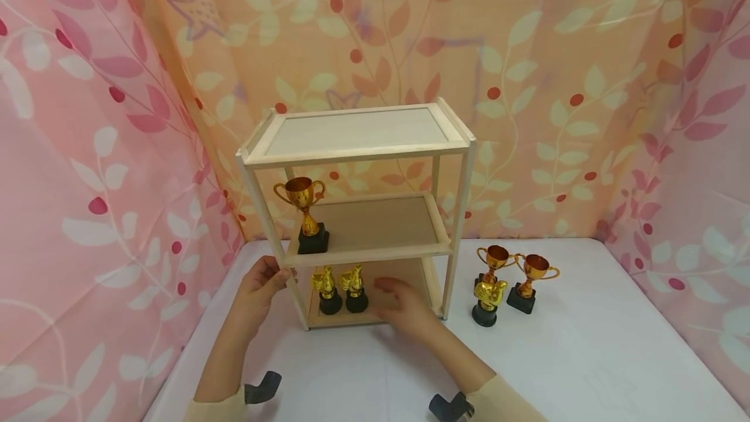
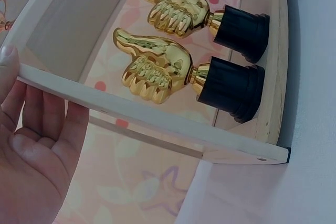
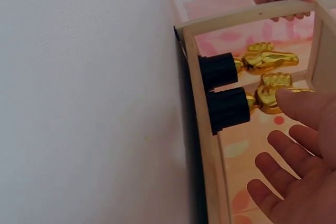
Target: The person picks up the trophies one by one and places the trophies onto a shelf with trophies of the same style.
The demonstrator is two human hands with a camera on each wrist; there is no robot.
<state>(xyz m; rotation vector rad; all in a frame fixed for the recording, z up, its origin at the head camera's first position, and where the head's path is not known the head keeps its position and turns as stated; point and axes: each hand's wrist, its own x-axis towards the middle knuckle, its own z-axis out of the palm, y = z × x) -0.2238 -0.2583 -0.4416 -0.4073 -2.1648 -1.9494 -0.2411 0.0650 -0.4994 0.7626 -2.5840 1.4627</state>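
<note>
A small wooden three-tier shelf rack (image 1: pixel 359 131) stands on the table. My left hand (image 1: pixel 258 295) grips its front left post (image 2: pixel 131 109), thumb on one side and fingers on the other. Two gold thumbs-up trophies (image 1: pixel 330 302) (image 2: pixel 163 69) with round black bases stand side by side at the left of the bottom tier. Just right of them is my right hand (image 1: pixel 407 310), its fingers extended and spread, holding nothing. In the right wrist view its thumb (image 3: pixel 302 107) overlaps the nearer trophy (image 3: pixel 231 107); contact cannot be told. A gold cup trophy (image 1: pixel 301 197) occupies the middle tier's left end.
Right of the rack, two cup trophies (image 1: pixel 497 257) (image 1: pixel 534 270) with black bases stand on the white tablecloth (image 1: pixel 609 357). One more thumbs-up trophy (image 1: pixel 487 298) is in front of them. Patterned cloth (image 1: pixel 527 83) hangs behind and at both sides.
</note>
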